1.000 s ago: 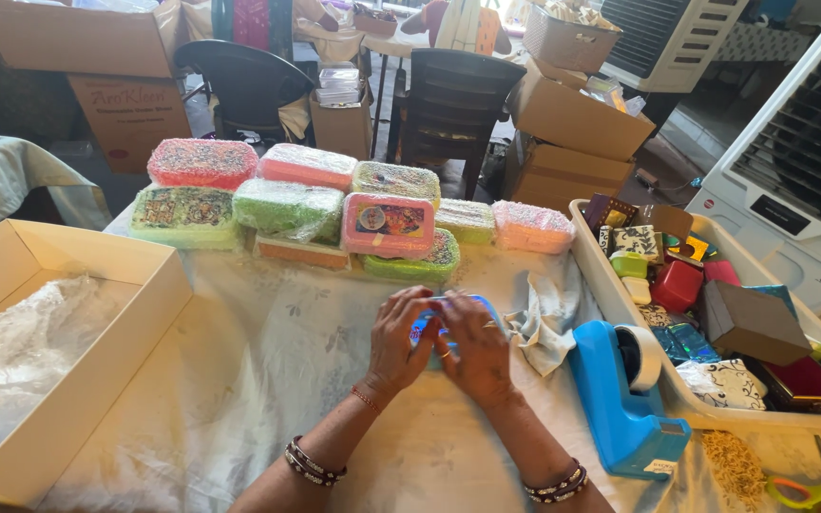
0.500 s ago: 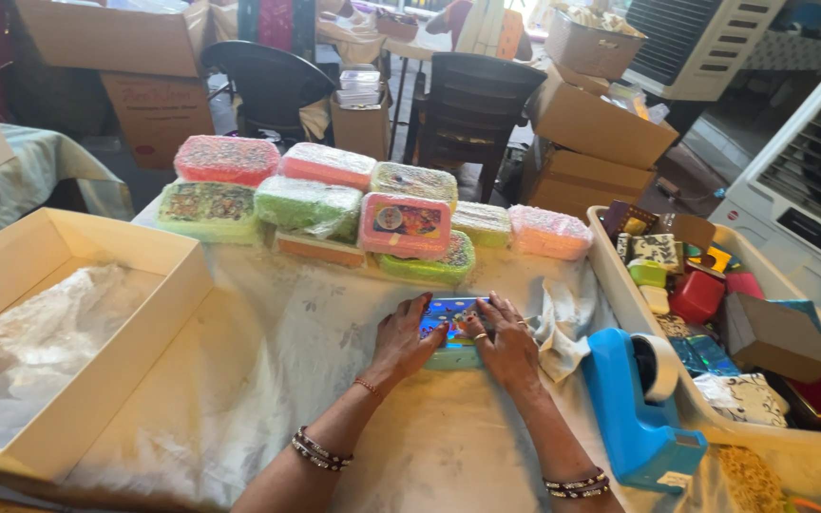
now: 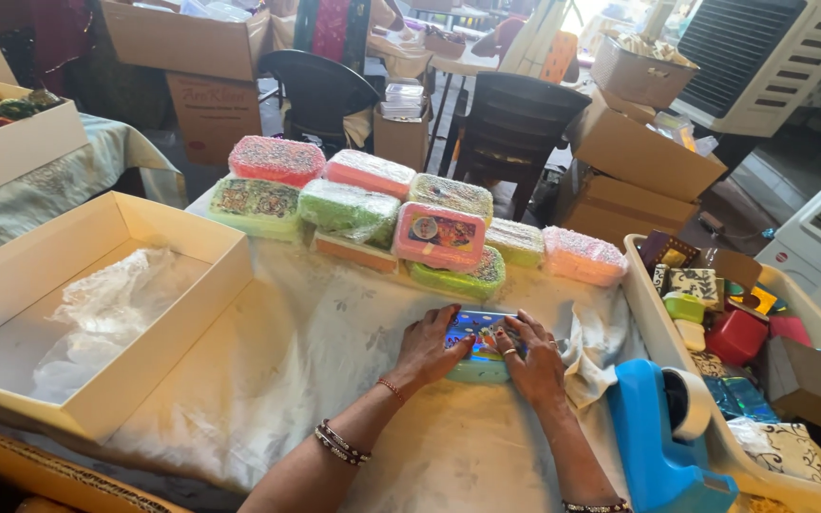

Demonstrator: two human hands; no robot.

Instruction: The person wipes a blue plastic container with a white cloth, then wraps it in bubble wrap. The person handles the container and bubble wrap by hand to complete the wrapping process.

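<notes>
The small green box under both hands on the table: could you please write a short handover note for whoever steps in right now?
Left hand: flat on the left end of the small green box, pressing it down.
Right hand: flat on its right end, a ring on one finger.
The box lies on the white cloth, its shiny printed lid facing up.
Done: the box is closed and sits flat.
Left: it lies apart from the stack of coloured boxes behind it; blue tape dispenser untouched at the right.
</notes>
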